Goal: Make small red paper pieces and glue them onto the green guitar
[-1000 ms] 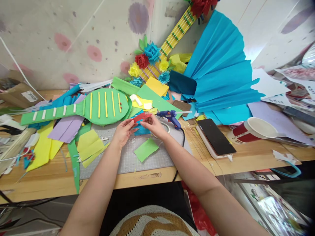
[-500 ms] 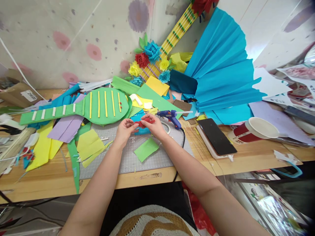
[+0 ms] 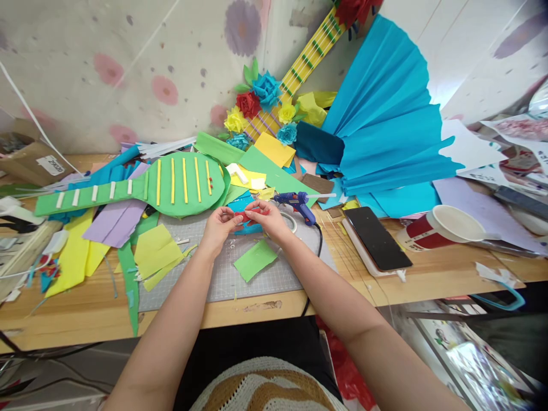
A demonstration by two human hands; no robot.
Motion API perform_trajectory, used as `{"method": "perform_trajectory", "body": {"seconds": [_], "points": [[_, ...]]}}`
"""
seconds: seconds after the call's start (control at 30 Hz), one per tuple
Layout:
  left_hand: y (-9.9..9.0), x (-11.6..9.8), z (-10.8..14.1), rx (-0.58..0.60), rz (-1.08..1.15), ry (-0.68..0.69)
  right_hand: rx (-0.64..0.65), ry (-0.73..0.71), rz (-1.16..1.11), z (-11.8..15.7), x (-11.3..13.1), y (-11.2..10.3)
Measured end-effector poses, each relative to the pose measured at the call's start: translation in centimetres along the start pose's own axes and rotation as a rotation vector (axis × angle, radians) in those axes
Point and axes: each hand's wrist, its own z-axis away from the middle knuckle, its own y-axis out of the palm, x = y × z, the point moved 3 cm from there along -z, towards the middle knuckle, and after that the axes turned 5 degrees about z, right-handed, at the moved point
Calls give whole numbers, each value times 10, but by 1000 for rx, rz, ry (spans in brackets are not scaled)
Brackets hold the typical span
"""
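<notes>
A: What are the 2 hands busy with?

B: The left hand (image 3: 217,229) and the right hand (image 3: 273,222) meet over a small red piece (image 3: 245,217), each with thumb and fingers closed on it in a narrow pinch. I'd judge the step in hand is working that piece by fingertip, perhaps folding or shaping it; the fingers cover too much to be sure

A: And where is it exactly?

B: Between the fingertips, above the blue paper (image 3: 249,229) at the far side of the grey cutting mat (image 3: 265,287). The loose green rectangle (image 3: 256,261) lies nearer the person, and the glue gun (image 3: 295,200) is just beyond the right hand, held by neither. The green paper instrument (image 3: 184,185), with 5 yellow strips on its body, lies to the left

A: What would the next move call for?

B: My guess: light, even pressure, with 1 side kept steady while the other adjusts, so that the piece doesn't crease badly or slip

A: Anything different from 1.0 s ago?

B: Yes, the red piece showed broader and higher then; now it is lower and mostly hidden by the fingers. The glue gun and green rectangle look unmoved on the bench
</notes>
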Motion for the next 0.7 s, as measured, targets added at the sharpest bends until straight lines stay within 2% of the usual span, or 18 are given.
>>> {"method": "perform_trajectory", "body": {"seconds": [0.23, 0.57, 0.63, 0.7], "points": [[1, 0, 0, 9, -72, 39, 45, 19, 9, 4, 2, 2], [2, 0, 0, 14, -160, 104, 12, 38, 13, 2, 0, 2], [0, 0, -1, -20, -200, 177, 13, 43, -5, 1, 0, 3], [-2, -3, -2, -100, -281, 316, 13, 40, -33, 1, 0, 4]]}}
